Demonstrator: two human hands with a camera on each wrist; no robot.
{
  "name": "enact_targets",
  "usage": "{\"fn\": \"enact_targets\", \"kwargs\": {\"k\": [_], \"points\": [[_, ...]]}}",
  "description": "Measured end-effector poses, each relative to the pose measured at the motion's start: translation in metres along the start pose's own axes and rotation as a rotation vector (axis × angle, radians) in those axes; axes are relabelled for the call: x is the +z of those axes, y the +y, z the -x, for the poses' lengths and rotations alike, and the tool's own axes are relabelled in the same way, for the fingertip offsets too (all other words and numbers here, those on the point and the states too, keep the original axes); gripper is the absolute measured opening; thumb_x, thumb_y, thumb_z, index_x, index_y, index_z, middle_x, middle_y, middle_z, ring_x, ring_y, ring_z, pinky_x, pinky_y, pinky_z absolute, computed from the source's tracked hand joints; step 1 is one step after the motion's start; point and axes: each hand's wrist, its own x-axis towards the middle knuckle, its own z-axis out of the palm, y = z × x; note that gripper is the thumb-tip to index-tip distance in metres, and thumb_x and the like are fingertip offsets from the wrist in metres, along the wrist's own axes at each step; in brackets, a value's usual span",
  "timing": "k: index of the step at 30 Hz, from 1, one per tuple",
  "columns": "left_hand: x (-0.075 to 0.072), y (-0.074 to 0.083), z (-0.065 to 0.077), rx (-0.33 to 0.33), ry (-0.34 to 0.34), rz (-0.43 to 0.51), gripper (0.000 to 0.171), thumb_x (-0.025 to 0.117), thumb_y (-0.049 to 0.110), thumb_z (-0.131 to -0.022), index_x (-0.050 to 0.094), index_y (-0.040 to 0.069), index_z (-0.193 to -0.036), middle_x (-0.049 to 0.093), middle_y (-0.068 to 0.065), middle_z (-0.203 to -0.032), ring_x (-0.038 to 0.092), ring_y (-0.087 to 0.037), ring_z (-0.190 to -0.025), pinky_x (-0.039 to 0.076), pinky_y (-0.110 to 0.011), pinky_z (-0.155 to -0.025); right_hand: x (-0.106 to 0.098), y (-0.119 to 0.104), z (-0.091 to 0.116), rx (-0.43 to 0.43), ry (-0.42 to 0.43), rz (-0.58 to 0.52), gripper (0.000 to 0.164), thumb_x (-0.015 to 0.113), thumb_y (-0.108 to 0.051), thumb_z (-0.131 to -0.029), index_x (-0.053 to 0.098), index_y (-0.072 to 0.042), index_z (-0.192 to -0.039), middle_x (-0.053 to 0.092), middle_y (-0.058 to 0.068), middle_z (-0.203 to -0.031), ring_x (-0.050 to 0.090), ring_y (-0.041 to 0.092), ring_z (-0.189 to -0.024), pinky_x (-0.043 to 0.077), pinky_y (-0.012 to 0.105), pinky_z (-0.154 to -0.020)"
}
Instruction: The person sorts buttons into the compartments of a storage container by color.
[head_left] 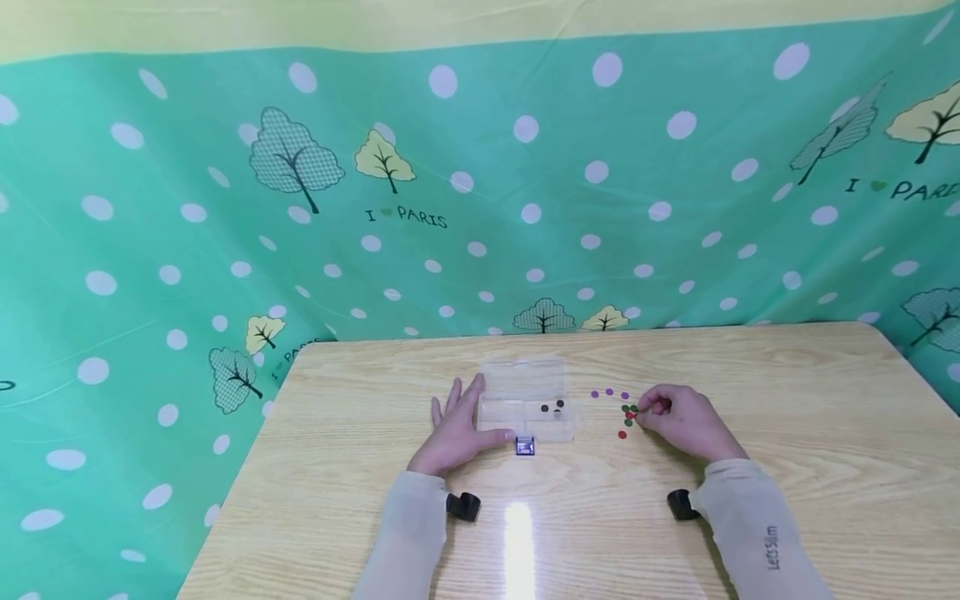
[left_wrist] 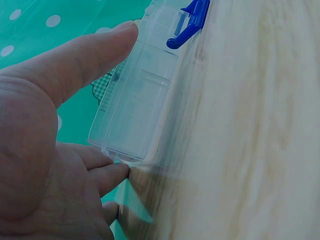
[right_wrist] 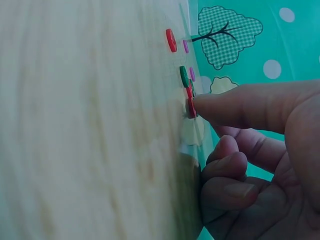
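Note:
A clear plastic box [head_left: 501, 412] lies with its lid opened back and a blue latch [head_left: 525, 447] at the front. My left hand [head_left: 459, 432] rests against its left side, fingers spread and mostly straight, thumb near the front edge. Dark buttons [head_left: 544, 408] are in the box's right part. To its right, my right hand [head_left: 686, 418] pinches a red button [right_wrist: 191, 107] at thumb and fingertip, low over a small cluster of green buttons [head_left: 628, 422] and red ones. The index fingertip is partly hidden behind the thumb. Another red button [head_left: 622, 435] lies nearer the front.
Several purple buttons [head_left: 609, 392] form a row between the box and my right hand. The wooden table [head_left: 360, 433] ends at a green dotted curtain [head_left: 480, 208] behind. Each wrist has a black camera [head_left: 463, 506] strapped on.

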Motion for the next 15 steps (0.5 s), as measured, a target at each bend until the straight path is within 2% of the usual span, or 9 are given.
{"fn": "enact_targets", "kwargs": {"k": [15], "points": [[-0.0009,0.0018,0.0002,-0.006,-0.005,0.016,0.115,0.083,0.049,-0.076,0.016,0.017,-0.163,0.018,-0.006,-0.167,-0.011,-0.026,-0.153,-0.024,-0.057,-0.113,0.0003,-0.0022,0.0003,0.017,0.006,0.02,0.014,0.075,-0.018,-0.088,0.069,-0.007,-0.093,0.057,0.004,-0.083,0.049,0.02,-0.076,0.04,0.033,-0.068]]}}
